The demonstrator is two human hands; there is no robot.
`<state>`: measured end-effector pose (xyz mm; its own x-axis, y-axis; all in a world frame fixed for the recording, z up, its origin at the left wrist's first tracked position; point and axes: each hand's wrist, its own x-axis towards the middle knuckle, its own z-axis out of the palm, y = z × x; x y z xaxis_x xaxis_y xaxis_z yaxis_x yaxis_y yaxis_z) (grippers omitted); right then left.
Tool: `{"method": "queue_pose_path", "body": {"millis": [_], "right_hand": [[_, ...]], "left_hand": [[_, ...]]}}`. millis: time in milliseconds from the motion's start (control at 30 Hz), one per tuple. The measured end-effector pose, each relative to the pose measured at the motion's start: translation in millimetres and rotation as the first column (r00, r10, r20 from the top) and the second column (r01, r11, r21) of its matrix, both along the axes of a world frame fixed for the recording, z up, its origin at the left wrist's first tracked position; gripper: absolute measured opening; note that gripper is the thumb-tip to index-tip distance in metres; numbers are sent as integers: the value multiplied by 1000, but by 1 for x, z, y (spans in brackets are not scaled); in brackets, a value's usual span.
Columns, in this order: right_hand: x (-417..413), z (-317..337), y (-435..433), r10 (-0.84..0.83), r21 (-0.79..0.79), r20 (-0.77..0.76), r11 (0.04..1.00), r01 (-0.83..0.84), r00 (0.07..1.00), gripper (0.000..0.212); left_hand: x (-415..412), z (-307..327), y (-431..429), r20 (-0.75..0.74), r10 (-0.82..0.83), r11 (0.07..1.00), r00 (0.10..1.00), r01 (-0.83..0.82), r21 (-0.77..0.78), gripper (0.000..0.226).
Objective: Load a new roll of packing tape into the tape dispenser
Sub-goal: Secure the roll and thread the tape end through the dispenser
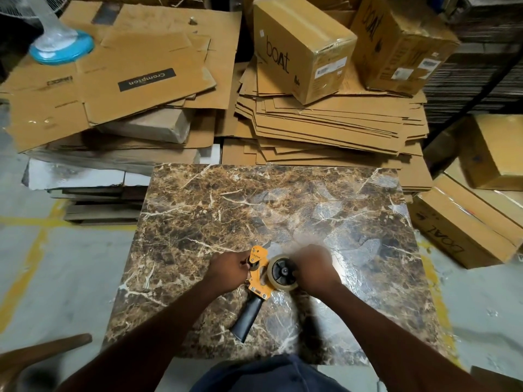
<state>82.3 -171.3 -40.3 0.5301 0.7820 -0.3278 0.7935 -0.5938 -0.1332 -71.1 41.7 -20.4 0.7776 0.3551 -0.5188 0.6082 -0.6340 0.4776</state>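
surface: marble-patterned table [198, 210] | on it: orange tape dispenser [258, 274], lying flat, near front edge

The tape dispenser [257, 274] has an orange metal frame and a black handle, and it lies on its side near the front edge of the marble-patterned table [198, 210], with the handle pointing toward the person and the blade end pointing away. The roll of tape [282, 273], clear with a pale tan tint, sits on the dispenser's black hub at the frame's right side, its open face turned upward.
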Motion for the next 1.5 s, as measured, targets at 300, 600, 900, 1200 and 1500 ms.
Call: {"method": "queue_pose_path", "body": {"millis": [300, 600, 900, 1200, 1500], "right_hand": [[-4, 0, -5, -45, 14, 25, 999, 45, 999, 37], [-3, 8, 6, -33, -34, 32, 999, 34, 999, 31], [-2, 22, 26, 87, -157, 96, 985, -71, 992, 32], [12, 20, 50, 453, -170, -30, 876, -451, 891, 81], [21, 23, 65, 549, -279, -25, 799, -534, 835, 88]], "left_hand": [[-10, -10, -7, 51, -68, 968, 996, 54, 244, 62], [-1, -10, -50, -36, -228, 852, 973, 217, 476, 39], [9, -12, -71, -78, -48, 919, 996, 75, 387, 26], [5, -14, -74, -36, 41, 929, 998, -25, 370, 30], [2, -18, -75, 0, 75, 949, 997, -71, 306, 31]]}}
